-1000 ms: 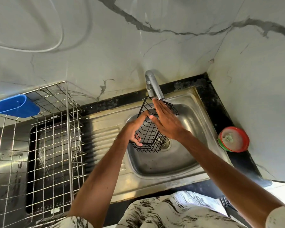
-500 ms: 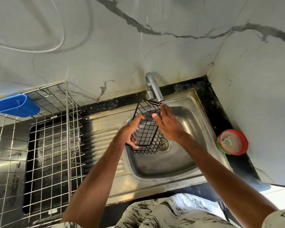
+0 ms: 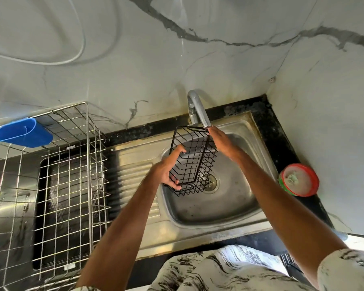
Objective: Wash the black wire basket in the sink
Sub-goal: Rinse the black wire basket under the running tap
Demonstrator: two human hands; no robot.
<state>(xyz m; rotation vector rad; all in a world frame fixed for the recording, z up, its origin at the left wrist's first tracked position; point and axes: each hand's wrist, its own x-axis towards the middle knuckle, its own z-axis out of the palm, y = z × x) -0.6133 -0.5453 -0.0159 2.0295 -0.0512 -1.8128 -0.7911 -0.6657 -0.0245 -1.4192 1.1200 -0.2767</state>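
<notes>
Left hand (image 3: 167,172) grips the black wire basket (image 3: 192,162) by its left wall and lower corner, thumb up against the near rim and fingers curled under the bottom edge. I see my right hand (image 3: 222,141) at the basket's upper right, against the top rim just below the tap spout (image 3: 199,111); whether its fingers close on the wire I cannot tell, as they are hidden behind the back of the hand. Basket held tilted above the steel sink (image 3: 250,211), its lower end over the bowl beside the drain (image 3: 211,181); a pale grey block-like shape shows through the wires, and I cannot tell whether it lies inside the basket or behind it. Sink bowl holds no standing water that I can make out. Left of the bowl, the ribbed drainboard (image 3: 130,177). Further left, a large silver wire dish rack (image 3: 72,185) stands on the counter, with a blue plastic cup (image 3: 22,133) hung on its far rim. Right of the sink, on the dark counter (image 3: 282,143), a round red-rimmed tub (image 3: 298,180) contains pale paste with a greenish lump in the middle. Marble-patterned wall (image 3: 177,59) behind.
</notes>
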